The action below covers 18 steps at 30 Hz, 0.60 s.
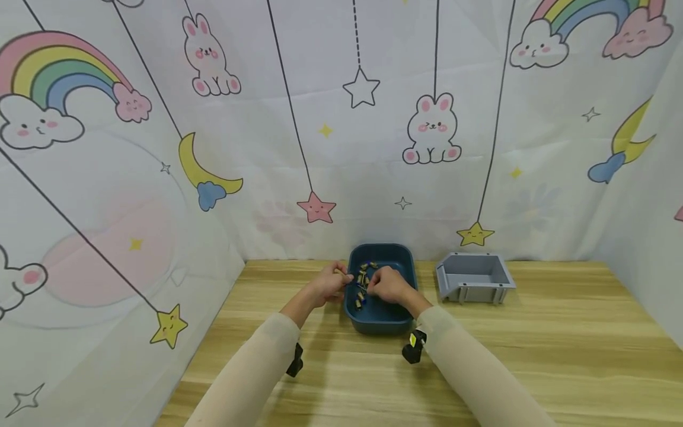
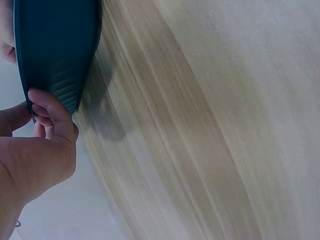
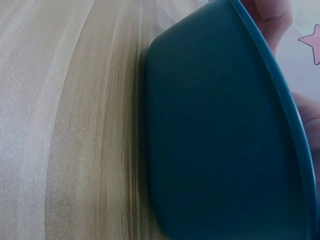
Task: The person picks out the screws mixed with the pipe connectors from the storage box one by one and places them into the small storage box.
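The left hand [image 1: 329, 286] curls its fingers over the near-left rim of the dark blue tray [image 1: 397, 256], while the right hand [image 1: 388, 284] beside it reaches inside among small yellow-and-blue pieces [image 1: 363, 279], its grip unclear.

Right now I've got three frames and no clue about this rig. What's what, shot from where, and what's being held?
There is no machine here: a person works with two bare hands and wears three cameras. The wide picture comes from the head camera, looking down at a wooden table ringed by a cartoon-print cloth. On it stand a dark blue tray holding small yellow-and-blue parts and, beside it, a grey bin. The other two pictures come from cameras on the wrists, so close that the tray's outer wall fills them. The left hand grips the tray's rim. The right hand reaches into the tray among the parts; whether it holds one cannot be told.
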{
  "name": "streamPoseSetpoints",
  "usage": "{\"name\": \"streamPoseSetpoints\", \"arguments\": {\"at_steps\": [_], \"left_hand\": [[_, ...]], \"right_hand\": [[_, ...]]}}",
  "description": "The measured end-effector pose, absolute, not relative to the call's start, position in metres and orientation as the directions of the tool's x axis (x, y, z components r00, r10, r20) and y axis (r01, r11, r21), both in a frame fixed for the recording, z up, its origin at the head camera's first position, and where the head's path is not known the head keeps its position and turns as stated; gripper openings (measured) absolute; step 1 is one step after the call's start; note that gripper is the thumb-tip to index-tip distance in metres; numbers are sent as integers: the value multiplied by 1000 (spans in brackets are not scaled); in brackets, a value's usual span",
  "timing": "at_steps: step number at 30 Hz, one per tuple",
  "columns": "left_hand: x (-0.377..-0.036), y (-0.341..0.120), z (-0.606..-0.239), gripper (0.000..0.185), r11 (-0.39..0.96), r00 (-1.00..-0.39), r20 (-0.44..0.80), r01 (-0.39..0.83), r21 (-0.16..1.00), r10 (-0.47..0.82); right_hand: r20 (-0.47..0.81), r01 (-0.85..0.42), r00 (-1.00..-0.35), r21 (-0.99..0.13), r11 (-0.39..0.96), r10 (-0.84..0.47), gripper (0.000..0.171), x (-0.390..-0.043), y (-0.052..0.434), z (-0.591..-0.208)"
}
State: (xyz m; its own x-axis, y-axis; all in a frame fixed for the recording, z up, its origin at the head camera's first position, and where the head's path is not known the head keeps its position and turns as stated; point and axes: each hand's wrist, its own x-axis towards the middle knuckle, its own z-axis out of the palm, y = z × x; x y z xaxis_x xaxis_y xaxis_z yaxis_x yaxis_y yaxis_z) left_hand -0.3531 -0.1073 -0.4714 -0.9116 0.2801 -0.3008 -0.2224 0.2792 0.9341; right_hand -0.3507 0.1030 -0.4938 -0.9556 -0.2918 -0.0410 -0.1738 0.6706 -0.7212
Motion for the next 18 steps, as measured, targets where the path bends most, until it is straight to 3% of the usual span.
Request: {"name": "streamPoseSetpoints", "arguments": {"at_steps": [18], "left_hand": [[-351,-105,-470,21,296,-919,-297,-217,930,261]], "right_hand": [[77,-298,-931,-728,617,-358,6,-349,101,-492]]}}
